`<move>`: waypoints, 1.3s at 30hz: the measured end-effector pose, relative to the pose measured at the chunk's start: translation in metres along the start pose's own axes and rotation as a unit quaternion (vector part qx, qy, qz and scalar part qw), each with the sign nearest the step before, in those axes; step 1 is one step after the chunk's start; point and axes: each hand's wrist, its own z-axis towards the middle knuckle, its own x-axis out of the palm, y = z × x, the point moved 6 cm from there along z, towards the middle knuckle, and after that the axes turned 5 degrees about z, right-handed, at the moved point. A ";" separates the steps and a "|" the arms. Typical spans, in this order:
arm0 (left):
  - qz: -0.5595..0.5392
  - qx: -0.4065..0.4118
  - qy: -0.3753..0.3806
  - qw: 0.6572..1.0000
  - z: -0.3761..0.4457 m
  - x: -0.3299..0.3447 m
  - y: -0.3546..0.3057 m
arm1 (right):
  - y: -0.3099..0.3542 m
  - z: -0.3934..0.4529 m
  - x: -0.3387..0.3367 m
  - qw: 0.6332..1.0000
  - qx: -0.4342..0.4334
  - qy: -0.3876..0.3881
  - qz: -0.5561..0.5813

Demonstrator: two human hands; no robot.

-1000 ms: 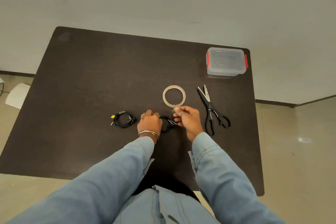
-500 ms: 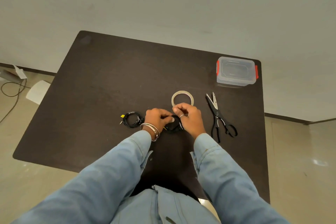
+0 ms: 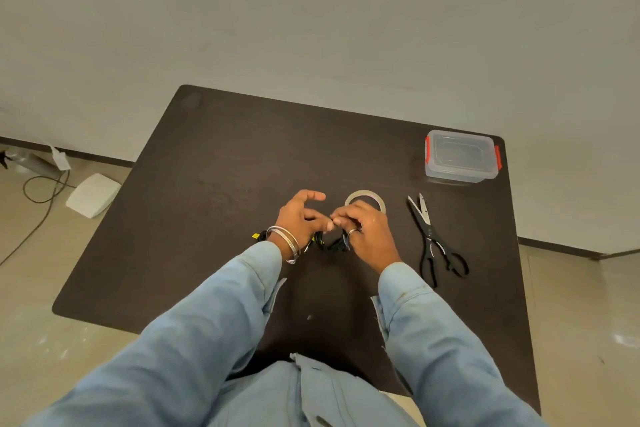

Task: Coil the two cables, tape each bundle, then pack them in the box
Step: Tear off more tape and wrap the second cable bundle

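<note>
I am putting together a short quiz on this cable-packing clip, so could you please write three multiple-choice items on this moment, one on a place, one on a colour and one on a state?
1. Where do the scissors lie?
A. to the right of the tape roll
B. inside the box
C. at the table's left edge

2. What colour are the latches of the clear plastic box?
A. blue
B. red
C. green

3. What is the state of the box?
A. lid off, cables inside
B. tipped on its side
C. upright with its lid on

Answers:
1. A, the scissors rest on the table between the tape roll and the table's right edge.
2. B, a red latch shows on each short side.
3. C, the lid sits on top, while the left hand and right hand work a black cable coil nearer the person.
</note>
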 end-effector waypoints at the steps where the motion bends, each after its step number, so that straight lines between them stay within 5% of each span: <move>1: -0.007 0.003 0.009 1.000 0.001 -0.003 0.000 | 0.002 0.001 0.002 1.000 -0.012 0.007 -0.007; 15: -0.143 -0.022 0.038 0.989 0.001 -0.023 -0.007 | 0.017 0.001 0.000 0.986 -0.119 0.001 -0.118; 18: -0.107 -0.006 0.022 0.994 0.001 -0.028 -0.008 | 0.016 -0.004 -0.002 0.993 -0.071 0.040 -0.080; 24: -0.058 0.021 0.020 0.998 0.001 -0.033 -0.017 | 0.012 0.002 -0.013 0.977 0.109 -0.055 0.177; 29: 0.011 0.063 -0.006 0.998 0.002 -0.035 -0.028 | 0.019 0.014 0.003 0.972 0.135 0.002 0.190; 39: 0.112 0.129 -0.059 0.984 0.001 -0.034 -0.037 | 0.015 0.015 0.001 0.969 0.150 -0.016 0.195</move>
